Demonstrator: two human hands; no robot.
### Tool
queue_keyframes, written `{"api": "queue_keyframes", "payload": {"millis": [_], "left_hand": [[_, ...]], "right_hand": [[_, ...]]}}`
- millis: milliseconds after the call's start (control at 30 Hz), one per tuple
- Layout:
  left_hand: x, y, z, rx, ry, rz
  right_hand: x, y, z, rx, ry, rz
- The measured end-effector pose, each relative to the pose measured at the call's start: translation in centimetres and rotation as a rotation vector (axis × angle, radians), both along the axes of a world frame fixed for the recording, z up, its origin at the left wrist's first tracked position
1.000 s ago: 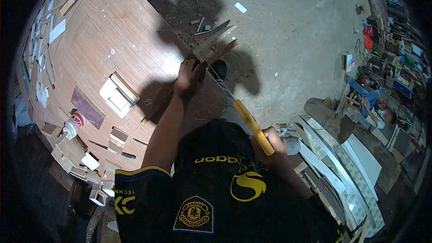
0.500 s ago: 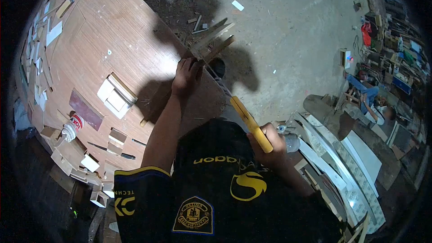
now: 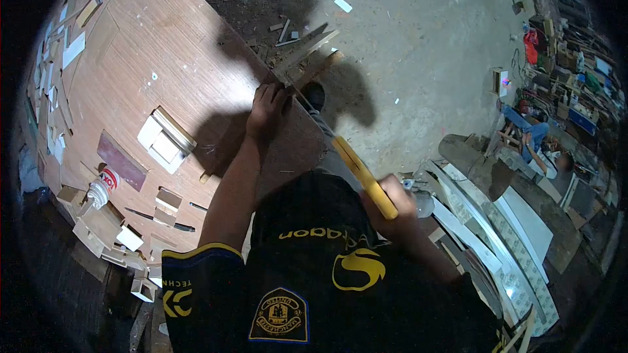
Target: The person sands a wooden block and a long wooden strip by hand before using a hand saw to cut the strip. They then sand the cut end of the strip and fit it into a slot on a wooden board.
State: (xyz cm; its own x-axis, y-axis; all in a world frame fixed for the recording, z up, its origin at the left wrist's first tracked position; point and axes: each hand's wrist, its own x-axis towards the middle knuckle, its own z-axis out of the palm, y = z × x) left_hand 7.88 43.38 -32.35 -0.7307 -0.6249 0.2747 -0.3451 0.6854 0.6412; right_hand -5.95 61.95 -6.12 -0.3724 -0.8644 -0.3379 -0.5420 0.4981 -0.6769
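My right hand (image 3: 396, 200) is closed round the long yellow handle of a hand saw (image 3: 363, 176). The saw's thin blade slants up and left from the handle to the table's edge, where its far end meets a wooden strip (image 3: 315, 70). My left hand (image 3: 265, 117) presses down at that edge, its fingers bent over the strip, close beside the blade. Part of the strip sticks out past the edge over the floor; the rest is hidden under the hand and in shadow. Exactly where the teeth touch the wood is hard to make out.
On the wooden table (image 3: 176, 46) lie a small framed white panel (image 3: 165, 140), a reddish-brown board (image 3: 122, 160), a white-and-red container (image 3: 103, 186) and several offcuts. Long panels (image 3: 484, 242) lean at right. Another person (image 3: 540, 150) sits farther off. Wood scraps (image 3: 286, 33) litter the floor.
The whole view has shifted slightly left and up. My right hand and the saw handle have barely moved; my left hand stays on the strip.
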Motion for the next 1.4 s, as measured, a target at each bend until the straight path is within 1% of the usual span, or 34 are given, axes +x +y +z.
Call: {"api": "queue_keyframes", "payload": {"millis": [33, 100, 133, 167, 200, 300, 333, 367, 400, 433, 500, 567, 600, 633, 700, 733, 833, 900, 933, 1000, 1067, 1100, 1133, 1167, 1200, 1267, 1333, 1400], "left_hand": [[0.1, 0.4, -0.2, 0.003, 0.001, 0.003], [0.0, 0.0, -0.4, 0.165, 0.02, -0.003], [0.0, -0.2, -0.2, 0.165, 0.016, -0.007], [0.1, 0.0, 0.0, 0.097, 0.022, -0.021], [0.0, -0.2, 0.4, 0.026, 0.033, -0.029], [-0.2, -0.2, 1.4, 0.029, -0.01, 0.003], [-0.1, 0.2, 0.5, 0.032, -0.007, 0.006], [0.2, 0.5, -1.0, 0.032, 0.036, -0.02], [0.1, -0.2, -1.3, 0.022, 0.079, -0.046], [0.2, -0.4, -1.5, 0.017, 0.076, -0.052], [0.2, -0.2, -1.2, 0.045, -0.014, -0.047], [-0.1, -0.1, 0.0, 0.056, 0.015, -0.012], [-0.3, -0.1, 0.5, 0.059, 0.049, 0.023], [-0.2, 0.2, 0.4, 0.061, 0.048, 0.021], [-0.2, 0.0, 0.2, 0.059, 0.117, 0.038], [-0.2, 0.0, 0.3, 0.06, 0.115, 0.029], [0.0, 0.0, 0.0, 0.049, 0.064, 0.001], [-0.1, 0.5, -0.4, 0.608, 0.032, 0.133], [-0.2, 0.4, -0.2, 0.615, 0.031, 0.135], [-0.7, -0.1, 0.5, 0.073, 0.119, 0.1], [-0.9, -0.2, 0.7, 0.045, 0.14, 0.072], [-0.8, -0.3, 0.8, 0.02, 0.156, 0.053], [-0.7, -0.3, 0.5, 0.017, 0.158, 0.05], [-0.5, -0.2, -0.1, 0.195, 0.144, 0.086], [-0.4, 0.0, -0.5, 0.372, 0.129, 0.12], [-0.4, -0.3, -1.0, 0.359, 0.119, 0.128], [-0.8, -0.7, 0.1, 0.348, 0.107, 0.133], [-1.6, -0.5, 1.1, 0.123, 0.071, 0.317]], "right_hand": [[0.1, -0.3, -0.6, 0.034, -0.081, -0.039], [-0.3, -1.0, -0.2, 0.036, -0.094, -0.02], [-0.4, -0.5, 0.2, 0.016, -0.039, -0.009], [-0.5, 0.2, 0.8, 0.003, 0.013, 0.002], [-0.7, 0.6, 1.4, -0.008, -0.057, -0.055], [-0.1, -0.1, -0.1, 0.024, 0.0, -0.066], [0.1, -0.4, -1.1, 0.082, -0.048, -0.073], [0.2, -0.5, -0.9, 0.079, -0.048, -0.071], [0.3, -0.9, -0.7, 0.045, -0.045, -0.076], [0.5, -1.1, -0.3, 0.019, -0.045, -0.088], [0.4, -0.7, 0.4, 0.012, -0.042, -0.073], [0.5, -0.4, 0.5, 0.05, -0.049, -0.091], [0.7, -0.8, 0.2, 0.223, -0.137, -0.149], [0.8, -1.0, 0.1, 0.224, -0.138, -0.151], [0.8, -1.8, -0.4, 0.087, -0.151, -0.116], [0.4, -1.8, -0.1, 0.001, -0.1, -0.083], [-0.2, -1.1, 1.7, 0.015, -0.068, -0.067], [-0.1, -1.2, 1.1, 0.068, -0.056, -0.053], [0.1, -1.3, 0.5, 0.038, -0.073, -0.063], [0.3, -1.1, 0.4, 0.009, -0.084, -0.084], [0.4, -1.0, 0.6, 0.015, -0.168, -0.1], [0.2, -1.1, 0.8, 0.008, -0.165, -0.106], [-0.1, -1.2, 1.0, -0.008, -0.109, -0.06], [-0.4, -1.3, 1.2, -0.025, -0.054, -0.011], [-0.3, -1.1, 1.2, -0.03, -0.055, -0.011], [-0.4, -1.1, 0.7, -0.071, -0.04, -0.025], [-0.2, -1.0, 0.7, -0.065, -0.062, -0.04], [-0.1, -1.1, 0.8, -0.048, -0.082, -0.056]]}}
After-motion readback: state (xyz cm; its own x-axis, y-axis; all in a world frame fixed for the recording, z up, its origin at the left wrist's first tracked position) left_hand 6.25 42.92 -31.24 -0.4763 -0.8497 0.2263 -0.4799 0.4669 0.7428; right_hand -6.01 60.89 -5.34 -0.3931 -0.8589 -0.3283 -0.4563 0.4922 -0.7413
